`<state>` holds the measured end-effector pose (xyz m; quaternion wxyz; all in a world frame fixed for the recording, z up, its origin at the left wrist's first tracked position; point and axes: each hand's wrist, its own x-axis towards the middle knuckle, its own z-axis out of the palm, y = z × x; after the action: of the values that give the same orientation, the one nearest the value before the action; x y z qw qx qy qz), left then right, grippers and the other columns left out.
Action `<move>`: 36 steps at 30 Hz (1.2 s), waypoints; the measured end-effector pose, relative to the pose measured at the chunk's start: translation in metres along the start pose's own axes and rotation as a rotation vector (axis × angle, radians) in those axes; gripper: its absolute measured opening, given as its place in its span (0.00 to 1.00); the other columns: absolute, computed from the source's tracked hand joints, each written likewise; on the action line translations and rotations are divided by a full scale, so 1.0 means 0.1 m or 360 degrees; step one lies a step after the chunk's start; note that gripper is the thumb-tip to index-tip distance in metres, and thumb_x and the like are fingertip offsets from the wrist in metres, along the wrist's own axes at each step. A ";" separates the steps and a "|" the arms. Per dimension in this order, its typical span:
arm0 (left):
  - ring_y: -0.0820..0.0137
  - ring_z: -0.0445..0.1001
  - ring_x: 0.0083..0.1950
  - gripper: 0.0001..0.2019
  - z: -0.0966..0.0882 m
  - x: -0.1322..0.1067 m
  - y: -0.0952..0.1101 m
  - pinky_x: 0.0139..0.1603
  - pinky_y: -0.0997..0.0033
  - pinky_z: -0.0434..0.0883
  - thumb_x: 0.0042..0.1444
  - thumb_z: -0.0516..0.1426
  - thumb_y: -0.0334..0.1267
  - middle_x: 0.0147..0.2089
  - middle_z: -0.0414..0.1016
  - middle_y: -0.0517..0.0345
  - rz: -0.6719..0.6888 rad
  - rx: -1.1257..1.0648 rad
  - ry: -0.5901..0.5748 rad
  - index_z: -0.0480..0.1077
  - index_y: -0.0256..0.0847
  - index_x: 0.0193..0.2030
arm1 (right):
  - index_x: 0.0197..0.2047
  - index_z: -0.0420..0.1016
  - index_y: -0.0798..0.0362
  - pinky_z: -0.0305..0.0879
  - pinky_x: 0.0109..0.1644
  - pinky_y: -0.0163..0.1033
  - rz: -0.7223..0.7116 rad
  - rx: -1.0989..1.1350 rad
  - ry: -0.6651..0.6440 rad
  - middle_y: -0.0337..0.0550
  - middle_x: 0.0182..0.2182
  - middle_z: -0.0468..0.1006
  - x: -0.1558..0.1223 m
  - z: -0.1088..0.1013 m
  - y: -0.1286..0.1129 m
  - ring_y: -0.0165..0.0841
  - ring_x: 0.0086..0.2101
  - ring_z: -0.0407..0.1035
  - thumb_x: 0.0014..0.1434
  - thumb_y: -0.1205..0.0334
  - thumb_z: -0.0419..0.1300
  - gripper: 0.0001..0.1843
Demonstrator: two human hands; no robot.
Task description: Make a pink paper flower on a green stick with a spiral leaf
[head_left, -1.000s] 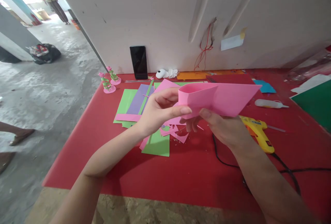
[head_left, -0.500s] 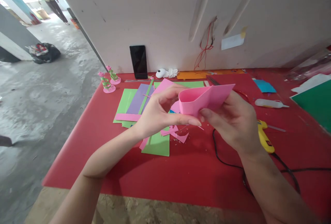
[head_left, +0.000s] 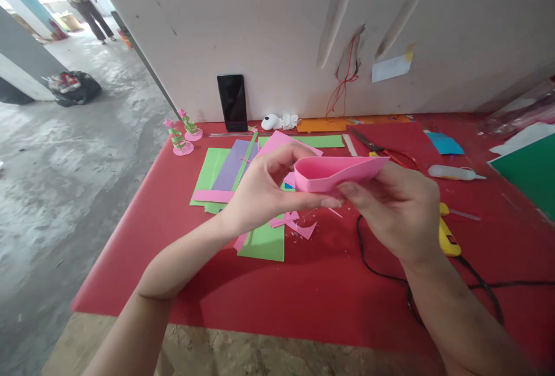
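Observation:
A pink foam sheet (head_left: 321, 174), bent over into a loop, is held up above the red table. My left hand (head_left: 271, 185) grips its rounded left end, thumb along the near side and fingers behind. My right hand (head_left: 399, 208) pinches the right side, where the two edges come together in a point; its fingers are mostly hidden behind the sheet. Beneath lie green sheets (head_left: 266, 243), a purple sheet (head_left: 229, 170) and pink scraps (head_left: 303, 229). To the right of my right hand rests a yellow glue gun (head_left: 448, 240), partly covered by that hand.
Red-handled scissors (head_left: 377, 147) and a white squeeze bottle (head_left: 455, 173) lie at the right. A phone (head_left: 232, 103) leans on the wall. Two small pink-and-green flower ornaments (head_left: 182, 146) stand at the far left corner. A black cable (head_left: 381, 275) crosses the table; a person (head_left: 80, 0) stands in the background.
The pink sheet's right flap has come together with the other edge, closing the loop to a point. My right hand has shifted slightly right, and the scissors show more.

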<state>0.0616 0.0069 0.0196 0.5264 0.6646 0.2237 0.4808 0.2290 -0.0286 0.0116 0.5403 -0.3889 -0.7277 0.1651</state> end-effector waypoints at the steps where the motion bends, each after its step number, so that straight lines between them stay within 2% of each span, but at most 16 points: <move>1: 0.76 0.73 0.34 0.18 0.00 0.00 0.00 0.35 0.77 0.73 0.35 0.72 0.42 0.31 0.73 0.62 0.0002 0.0008 0.0009 0.69 0.38 0.26 | 0.35 0.77 0.43 0.63 0.24 0.34 -0.0005 -0.0019 -0.0006 0.30 0.24 0.78 0.00 0.00 -0.01 0.26 0.22 0.69 0.59 0.63 0.61 0.05; 5: 0.79 0.72 0.33 0.14 0.01 -0.02 0.00 0.35 0.80 0.72 0.37 0.72 0.34 0.29 0.72 0.64 0.0034 -0.0041 0.0024 0.70 0.38 0.25 | 0.35 0.78 0.42 0.66 0.24 0.32 0.0005 -0.0022 -0.0041 0.29 0.24 0.79 0.00 0.00 -0.06 0.25 0.22 0.71 0.60 0.67 0.60 0.09; 8: 0.81 0.71 0.32 0.12 0.02 -0.03 0.00 0.34 0.82 0.72 0.38 0.71 0.30 0.28 0.70 0.66 0.0042 -0.0097 0.0022 0.71 0.38 0.26 | 0.33 0.77 0.44 0.67 0.23 0.31 0.0031 -0.0014 -0.0039 0.30 0.22 0.77 0.00 0.00 -0.08 0.25 0.21 0.70 0.60 0.67 0.60 0.08; 15: 0.80 0.70 0.29 0.12 0.04 -0.02 0.02 0.31 0.82 0.72 0.37 0.71 0.31 0.27 0.71 0.65 -0.0001 -0.0093 0.0081 0.72 0.38 0.25 | 0.30 0.74 0.47 0.62 0.20 0.30 -0.0011 -0.0072 -0.0035 0.30 0.20 0.75 0.00 0.01 -0.09 0.23 0.18 0.66 0.61 0.67 0.58 0.08; 21: 0.83 0.71 0.30 0.10 0.04 -0.04 -0.01 0.30 0.87 0.71 0.41 0.69 0.26 0.27 0.70 0.67 0.0016 -0.0133 0.0073 0.72 0.38 0.25 | 0.28 0.73 0.48 0.57 0.17 0.30 -0.0053 -0.0196 -0.0002 0.30 0.16 0.70 0.01 0.00 -0.10 0.22 0.16 0.60 0.61 0.66 0.58 0.10; 26: 0.83 0.71 0.30 0.09 0.04 -0.04 -0.02 0.29 0.87 0.70 0.42 0.68 0.27 0.27 0.70 0.67 -0.0023 -0.0120 0.0081 0.71 0.38 0.26 | 0.28 0.73 0.49 0.56 0.17 0.30 -0.0036 -0.0257 0.0011 0.30 0.14 0.65 0.00 0.01 -0.10 0.23 0.15 0.57 0.61 0.65 0.58 0.10; 31: 0.81 0.71 0.30 0.11 0.04 -0.03 -0.02 0.31 0.84 0.71 0.40 0.70 0.31 0.27 0.72 0.66 -0.0013 -0.0108 0.0087 0.72 0.38 0.26 | 0.27 0.72 0.49 0.55 0.17 0.29 -0.0028 -0.0244 0.0001 0.29 0.13 0.64 -0.01 0.01 -0.09 0.22 0.15 0.56 0.61 0.66 0.57 0.11; 36: 0.79 0.72 0.31 0.13 0.04 -0.03 -0.04 0.31 0.81 0.72 0.39 0.71 0.36 0.29 0.73 0.64 -0.0068 -0.0099 0.0088 0.71 0.38 0.26 | 0.24 0.71 0.49 0.52 0.17 0.31 0.0086 -0.0175 0.0018 0.30 0.13 0.62 -0.01 0.02 -0.10 0.23 0.15 0.55 0.61 0.63 0.58 0.12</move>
<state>0.0646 0.0044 0.0147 0.5506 0.6294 0.2374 0.4944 0.2235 -0.0350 0.0167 0.5177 -0.4383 -0.7218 0.1371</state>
